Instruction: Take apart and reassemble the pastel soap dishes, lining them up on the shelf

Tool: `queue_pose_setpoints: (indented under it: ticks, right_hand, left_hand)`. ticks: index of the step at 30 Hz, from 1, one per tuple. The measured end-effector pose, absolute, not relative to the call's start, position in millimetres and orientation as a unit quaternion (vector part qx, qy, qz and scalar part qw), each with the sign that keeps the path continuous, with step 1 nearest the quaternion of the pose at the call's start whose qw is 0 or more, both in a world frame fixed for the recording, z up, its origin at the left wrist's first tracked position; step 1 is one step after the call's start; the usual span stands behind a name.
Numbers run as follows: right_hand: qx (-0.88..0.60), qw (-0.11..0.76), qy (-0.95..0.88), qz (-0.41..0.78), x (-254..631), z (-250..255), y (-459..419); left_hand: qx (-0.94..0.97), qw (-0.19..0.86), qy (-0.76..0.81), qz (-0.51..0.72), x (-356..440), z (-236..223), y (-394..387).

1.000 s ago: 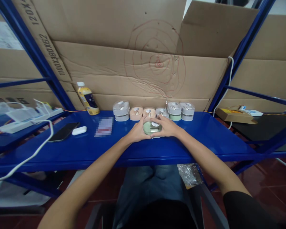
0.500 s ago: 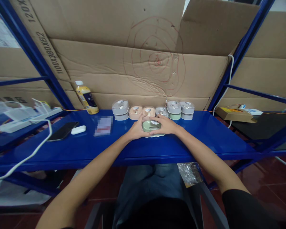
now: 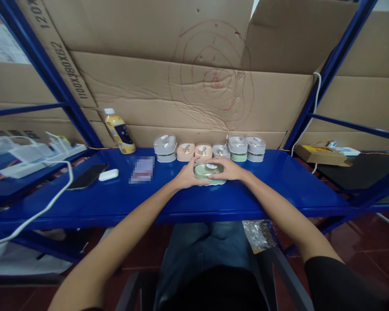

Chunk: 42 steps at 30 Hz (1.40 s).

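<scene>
Near the middle of the blue shelf, a small green container with a clear lid (image 3: 207,170) is gripped between my two hands. My left hand (image 3: 186,174) wraps its left side, thumb along the top edge and fingers along the front. On the other side, my right hand (image 3: 231,169) curls over the right end, one finger lying across the front of the lid. A pale green lower edge shows below it; whether that is a separate piece I cannot tell. Just behind stand similar containers: peach ones (image 3: 203,152), a grey one (image 3: 221,150), and stacked ones (image 3: 237,148).
A grey stack (image 3: 165,147) ends the row on the left. Further left are a yellow drink bottle (image 3: 119,131), a blurred-out packet (image 3: 142,169), a white earphone case (image 3: 108,175) and a black phone (image 3: 88,176). Cardboard (image 3: 142,86) backs the blue shelf (image 3: 168,203).
My right fingers have shifted on the green container, and more of its pale lower edge shows at the front right. Both hands stay around it.
</scene>
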State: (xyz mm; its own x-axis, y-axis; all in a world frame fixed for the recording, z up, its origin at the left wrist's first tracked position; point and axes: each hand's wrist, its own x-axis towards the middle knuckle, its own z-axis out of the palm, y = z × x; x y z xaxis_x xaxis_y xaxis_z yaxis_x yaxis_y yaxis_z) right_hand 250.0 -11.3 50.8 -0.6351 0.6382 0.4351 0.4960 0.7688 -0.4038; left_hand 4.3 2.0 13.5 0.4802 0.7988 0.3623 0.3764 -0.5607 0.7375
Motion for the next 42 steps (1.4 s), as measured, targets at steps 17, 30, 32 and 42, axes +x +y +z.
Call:
queue_pose_setpoints:
  ticks: [17, 30, 32, 42]
  right_hand:
    - [-0.322, 0.234, -0.914, 0.084, 250.6, 42.6, -12.3]
    - [-0.342, 0.181, -0.921, 0.034, 248.0, 56.3, -23.0]
    - [-0.343, 0.177, -0.922, 0.023, 247.9, 57.2, -24.6]
    - [-0.364, 0.137, -0.921, -0.013, 242.7, 67.3, -36.7]
  left_hand:
    - [0.796, 0.394, 0.307, 0.342, 1.5, 17.1, 3.6]
    - [0.814, 0.385, 0.299, 0.316, 0.6, 17.9, 7.5]
    - [0.817, 0.377, 0.304, 0.312, 0.5, 18.7, 6.8]
    - [0.829, 0.356, 0.326, 0.283, 0.4, 18.3, 8.7]
